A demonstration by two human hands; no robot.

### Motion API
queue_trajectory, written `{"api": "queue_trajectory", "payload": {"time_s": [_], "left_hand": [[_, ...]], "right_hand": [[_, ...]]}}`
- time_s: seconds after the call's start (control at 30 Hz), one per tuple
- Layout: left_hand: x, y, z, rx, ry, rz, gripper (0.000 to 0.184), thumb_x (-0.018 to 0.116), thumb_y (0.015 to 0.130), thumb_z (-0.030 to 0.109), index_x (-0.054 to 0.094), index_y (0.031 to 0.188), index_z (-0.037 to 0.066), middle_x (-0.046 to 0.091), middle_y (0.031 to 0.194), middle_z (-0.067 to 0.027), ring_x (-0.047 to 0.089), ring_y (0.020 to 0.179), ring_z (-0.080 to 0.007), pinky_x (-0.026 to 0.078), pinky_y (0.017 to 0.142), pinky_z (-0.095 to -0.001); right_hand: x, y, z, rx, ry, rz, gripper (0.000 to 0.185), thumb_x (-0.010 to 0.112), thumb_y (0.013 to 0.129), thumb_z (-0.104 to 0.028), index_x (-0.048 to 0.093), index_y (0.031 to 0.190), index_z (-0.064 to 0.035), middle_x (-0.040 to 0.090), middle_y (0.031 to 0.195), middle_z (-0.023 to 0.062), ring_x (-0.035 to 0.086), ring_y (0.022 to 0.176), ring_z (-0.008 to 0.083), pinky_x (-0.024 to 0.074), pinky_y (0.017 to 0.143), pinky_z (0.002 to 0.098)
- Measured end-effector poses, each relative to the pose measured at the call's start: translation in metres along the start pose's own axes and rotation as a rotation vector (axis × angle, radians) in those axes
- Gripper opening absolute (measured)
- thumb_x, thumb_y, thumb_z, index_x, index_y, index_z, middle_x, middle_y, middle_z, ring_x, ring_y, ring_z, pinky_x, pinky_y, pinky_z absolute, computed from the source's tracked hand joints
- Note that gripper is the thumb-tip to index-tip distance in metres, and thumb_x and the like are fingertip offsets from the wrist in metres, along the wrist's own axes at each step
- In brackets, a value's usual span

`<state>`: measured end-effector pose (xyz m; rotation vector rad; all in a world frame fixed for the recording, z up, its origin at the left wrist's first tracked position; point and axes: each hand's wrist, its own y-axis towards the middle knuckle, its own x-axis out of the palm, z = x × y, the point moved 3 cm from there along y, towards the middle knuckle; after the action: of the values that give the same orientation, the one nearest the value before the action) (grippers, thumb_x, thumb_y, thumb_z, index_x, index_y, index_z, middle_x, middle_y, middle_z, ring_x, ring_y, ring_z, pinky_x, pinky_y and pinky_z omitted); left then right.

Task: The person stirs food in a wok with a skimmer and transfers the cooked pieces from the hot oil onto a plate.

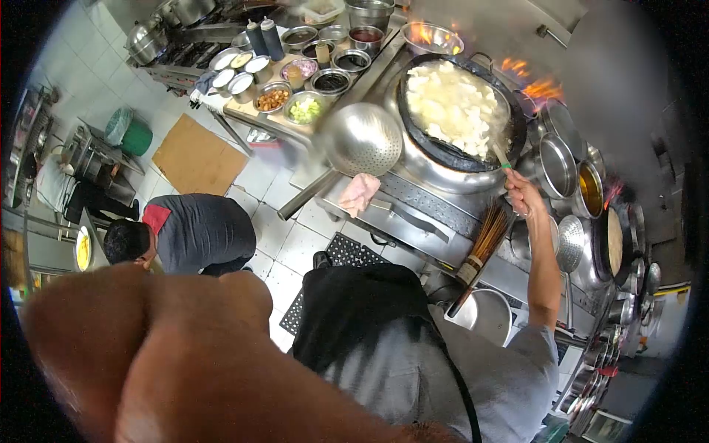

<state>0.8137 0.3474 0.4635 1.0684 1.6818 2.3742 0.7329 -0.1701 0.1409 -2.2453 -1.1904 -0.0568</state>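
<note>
My right hand (523,193) is wrapped round the handle of a cooking utensil (502,156) with a green band. Its far end reaches into a large black wok (405,122), where pale chunks (452,103) sit in bubbling, steaming liquid; the utensil's head is hidden. Very near the camera, my left hand (148,332) fills the lower left, with its fingers out of sight. A big perforated strainer (363,139) rests at the counter's edge left of the wok, above a crumpled pinkish cloth (360,194).
Flames (543,88) rise behind the wok. A bamboo brush (484,247) leans at the stove front. Pans (555,166) crowd the right side. Bowls of ingredients (303,109) cover the back-left counter. A co-worker (203,232) bends over on the left.
</note>
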Motion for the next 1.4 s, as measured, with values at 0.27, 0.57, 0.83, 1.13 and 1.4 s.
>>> {"api": "queue_trajectory", "payload": {"time_s": [0.27, 0.57, 0.83, 1.13, 1.4], "left_hand": [[0.003, -0.008, 0.011, 0.005, -0.004, -0.035, 0.01, 0.053, 0.095, 0.011, 0.052, 0.093, 0.001, 0.056, 0.086, -0.0133, 0.058, 0.08, -0.0224, 0.05, 0.074, -0.0323], [-0.029, -0.047, 0.087, 0.174, 0.323, 0.333, 0.01, 0.05, 0.097, 0.009, 0.052, 0.097, -0.001, 0.053, 0.086, -0.0109, 0.055, 0.082, -0.0206, 0.049, 0.081, -0.0319], [-0.296, -0.521, 0.062, -1.157, 1.475, 1.069, 0.035, 0.047, 0.1, 0.032, 0.064, 0.116, 0.006, 0.065, 0.117, -0.0154, 0.059, 0.107, -0.0242, 0.046, 0.088, -0.0371], [-0.225, -0.734, 0.075, -2.055, 1.191, 0.62, 0.05, 0.048, 0.097, 0.045, 0.054, 0.135, 0.013, 0.056, 0.135, -0.0158, 0.055, 0.118, -0.0274, 0.046, 0.094, -0.039], [-0.257, -0.721, 0.114, -2.001, 1.182, 0.735, 0.05, 0.049, 0.097, 0.047, 0.056, 0.132, 0.013, 0.057, 0.133, -0.0164, 0.056, 0.117, -0.0283, 0.046, 0.094, -0.0398]], "right_hand": [[0.004, -0.004, 0.021, -0.049, 0.136, -0.104, 0.026, 0.053, 0.1, -0.017, 0.053, 0.125, -0.0092, 0.051, 0.074, -0.003, 0.032, 0.036, 0.001, 0.0272, 0.026, 0.0186], [0.024, -0.02, 0.048, -0.185, 0.433, -0.138, 0.026, 0.05, 0.1, -0.01, 0.052, 0.126, -0.0092, 0.046, 0.072, -0.003, 0.03, 0.037, 0.0023, 0.0293, 0.027, 0.0186], [0.047, -0.054, 0.02, -0.317, 0.112, 0.118, 0.013, 0.052, 0.098, -0.011, 0.055, 0.11, -0.0095, 0.05, 0.071, -0.0013, 0.033, 0.037, 0.0031, 0.0278, 0.028, 0.0193], [0.075, -0.066, -0.003, -0.36, -0.225, 0.436, 0.008, 0.05, 0.098, -0.01, 0.057, 0.099, -0.0072, 0.05, 0.067, 0.0, 0.036, 0.036, 0.0064, 0.0303, 0.029, 0.0235], [0.094, -0.068, 0.002, -0.569, -0.938, 0.53, 0.032, 0.051, 0.094, -0.005, 0.061, 0.125, -0.0026, 0.055, 0.068, 0.0025, 0.049, 0.054, 0.0105, 0.0407, 0.048, 0.0275]]}}
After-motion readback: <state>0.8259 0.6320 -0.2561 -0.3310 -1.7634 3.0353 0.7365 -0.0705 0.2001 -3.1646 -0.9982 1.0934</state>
